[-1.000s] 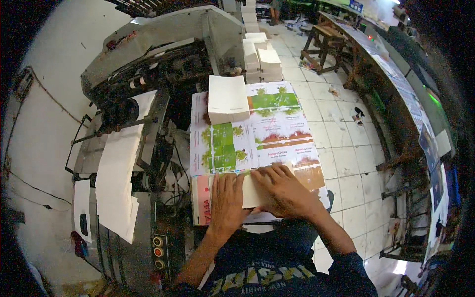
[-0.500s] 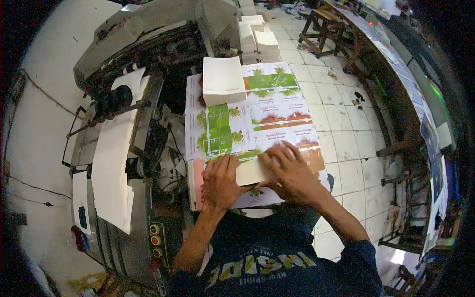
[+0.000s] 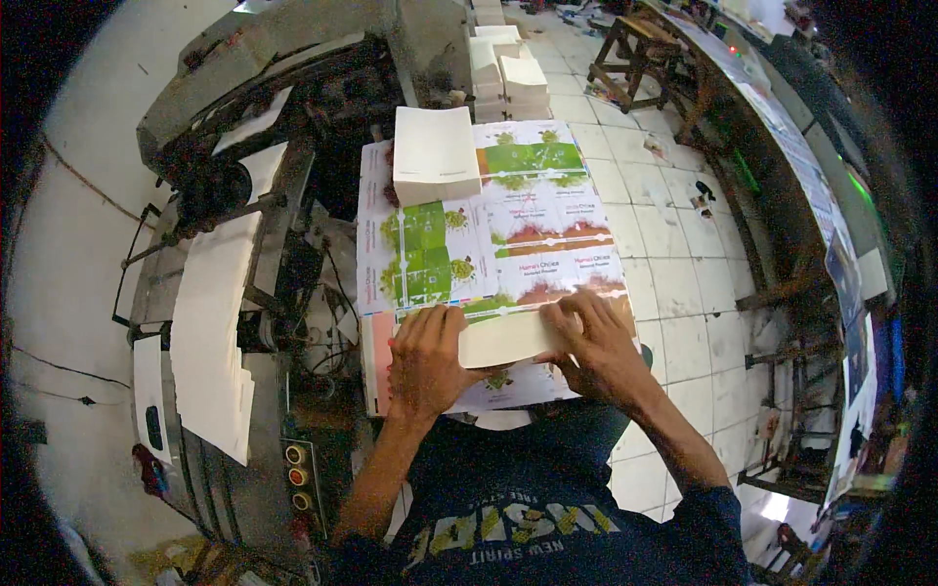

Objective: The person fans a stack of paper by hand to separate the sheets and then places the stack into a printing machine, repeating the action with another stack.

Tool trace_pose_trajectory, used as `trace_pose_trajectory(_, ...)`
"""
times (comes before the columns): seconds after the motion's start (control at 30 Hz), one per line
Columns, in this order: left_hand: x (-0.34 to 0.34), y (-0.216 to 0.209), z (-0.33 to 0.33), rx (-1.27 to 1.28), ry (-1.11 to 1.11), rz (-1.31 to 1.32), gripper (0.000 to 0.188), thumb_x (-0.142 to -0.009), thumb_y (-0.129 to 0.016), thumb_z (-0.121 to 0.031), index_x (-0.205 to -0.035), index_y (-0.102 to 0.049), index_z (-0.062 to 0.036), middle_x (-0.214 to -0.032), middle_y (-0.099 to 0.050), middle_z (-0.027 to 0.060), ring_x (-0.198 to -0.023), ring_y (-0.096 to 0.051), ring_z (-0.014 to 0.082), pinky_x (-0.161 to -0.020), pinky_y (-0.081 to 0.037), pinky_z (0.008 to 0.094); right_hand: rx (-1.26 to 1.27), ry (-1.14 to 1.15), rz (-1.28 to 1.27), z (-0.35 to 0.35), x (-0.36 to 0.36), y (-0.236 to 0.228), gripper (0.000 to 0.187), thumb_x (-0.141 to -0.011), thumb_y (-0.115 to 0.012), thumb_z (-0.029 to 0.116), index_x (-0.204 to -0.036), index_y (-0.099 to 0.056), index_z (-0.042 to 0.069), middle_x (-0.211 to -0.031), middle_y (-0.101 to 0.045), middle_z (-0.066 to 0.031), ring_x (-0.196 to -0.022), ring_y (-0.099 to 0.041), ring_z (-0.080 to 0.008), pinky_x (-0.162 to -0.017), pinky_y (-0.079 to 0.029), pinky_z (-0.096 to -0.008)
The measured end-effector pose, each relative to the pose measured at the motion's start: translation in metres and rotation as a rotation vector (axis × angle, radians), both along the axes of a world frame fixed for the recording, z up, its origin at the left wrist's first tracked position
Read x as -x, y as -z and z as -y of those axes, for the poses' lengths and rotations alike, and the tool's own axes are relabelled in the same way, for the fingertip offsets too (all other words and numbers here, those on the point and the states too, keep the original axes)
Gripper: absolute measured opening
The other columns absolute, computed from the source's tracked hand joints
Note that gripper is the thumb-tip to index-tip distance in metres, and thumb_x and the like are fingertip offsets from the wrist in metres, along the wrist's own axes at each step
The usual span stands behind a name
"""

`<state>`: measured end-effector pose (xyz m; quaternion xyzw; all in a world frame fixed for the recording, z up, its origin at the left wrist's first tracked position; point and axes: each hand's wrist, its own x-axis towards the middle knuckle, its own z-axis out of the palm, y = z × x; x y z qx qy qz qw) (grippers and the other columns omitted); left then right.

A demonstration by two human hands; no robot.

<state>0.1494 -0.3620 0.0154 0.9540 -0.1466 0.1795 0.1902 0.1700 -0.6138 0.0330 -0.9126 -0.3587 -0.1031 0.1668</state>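
Between my hands is a stack of off-white paper [image 3: 503, 339], its smooth pale side facing up. My left hand [image 3: 428, 359] grips the left end, fingers closed over the far edge and the thumb on the near side. My right hand [image 3: 598, 347] holds the right end, its fingers bent and partly blurred. Under the stack lies a pile of large printed sheets [image 3: 557, 276] with green and brown patterns. Toward the far side of that pile rests a thick block of white paper [image 3: 437, 146].
To the left stands a dark printing machine [image 3: 313, 88] with long white sheets [image 3: 210, 342] on its delivery side and several round buttons [image 3: 297, 477]. More white paper stacks [image 3: 523, 78] stand beyond the pile. A wooden stool [image 3: 635, 59] and a long table [image 3: 772, 146] are at right.
My right hand has shifted right toward the end of the stack, so more of the pale paper shows between my hands. On the machine, another white sheet has appeared near the top.
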Motion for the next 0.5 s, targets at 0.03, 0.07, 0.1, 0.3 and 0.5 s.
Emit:
trace_pose_trajectory(0.03,0.0,-0.001,0.001,0.001,0.005,-0.005,0.065,-0.057,-0.088,-0.047,-0.095,-0.059,-0.0026,-0.095,-0.063,0.0145,-0.092,-0.063,0.0343,-0.081,-0.05,0.0429,-0.037,-0.011,0.011,0.002,0.0,0.013,0.071,-0.079,-0.08,0.026,-0.138,-0.047,0.003,-0.121,-0.054,-0.0195,-0.118,-0.051,-0.0389,-0.102,-0.043,-0.0516)
trace_pose_trajectory(0.07,-0.001,-0.004,0.001,0.005,0.013,-0.025,0.067,-0.057,-0.088,-0.048,-0.096,-0.059,-0.0021,-0.096,-0.064,0.0148,-0.093,-0.063,0.0343,-0.081,-0.05,0.0432,-0.074,-0.021,0.023,0.003,0.001,0.019,0.07,-0.079,-0.079,0.026,-0.138,-0.047,0.003,-0.121,-0.054,-0.0199,-0.116,-0.053,-0.0392,-0.099,-0.046,-0.0509)
trace_pose_trajectory(0.1,-0.002,-0.005,0.001,0.008,0.023,-0.045,0.068,-0.058,-0.088,-0.049,-0.096,-0.059,-0.0015,-0.096,-0.064,0.0152,-0.094,-0.064,0.0344,-0.081,-0.05,0.0435,-0.106,-0.026,0.041,0.004,0.0,0.02,0.069,-0.08,-0.079,0.025,-0.138,-0.048,0.004,-0.122,-0.053,-0.0209,-0.113,-0.055,-0.04,-0.093,-0.051,-0.0498)
trace_pose_trajectory(0.3,0.002,-0.009,-0.001,-0.013,0.038,-0.045,0.067,-0.058,-0.088,-0.048,-0.095,-0.06,-0.0005,-0.095,-0.064,0.0157,-0.093,-0.064,0.0339,-0.081,-0.05,0.0435,-0.301,-0.144,-0.282,0.02,-0.011,-0.003,0.068,-0.081,-0.079,0.019,-0.14,-0.049,0.007,-0.126,-0.053,-0.0197,-0.118,-0.055,-0.0367,-0.096,-0.05,-0.0457)
trace_pose_trajectory(0.5,0.006,-0.008,-0.009,0.053,0.112,0.058,0.062,-0.058,-0.09,-0.046,-0.092,-0.062,-0.003,-0.092,-0.065,0.0146,-0.092,-0.064,0.0325,-0.082,-0.049,0.045,-0.222,-0.151,-0.194,0.024,-0.01,-0.001,0.057,-0.082,-0.078,0.018,-0.131,-0.052,0.005,-0.122,-0.056,-0.0182,-0.111,-0.058,-0.0354,-0.089,-0.052,-0.0424)
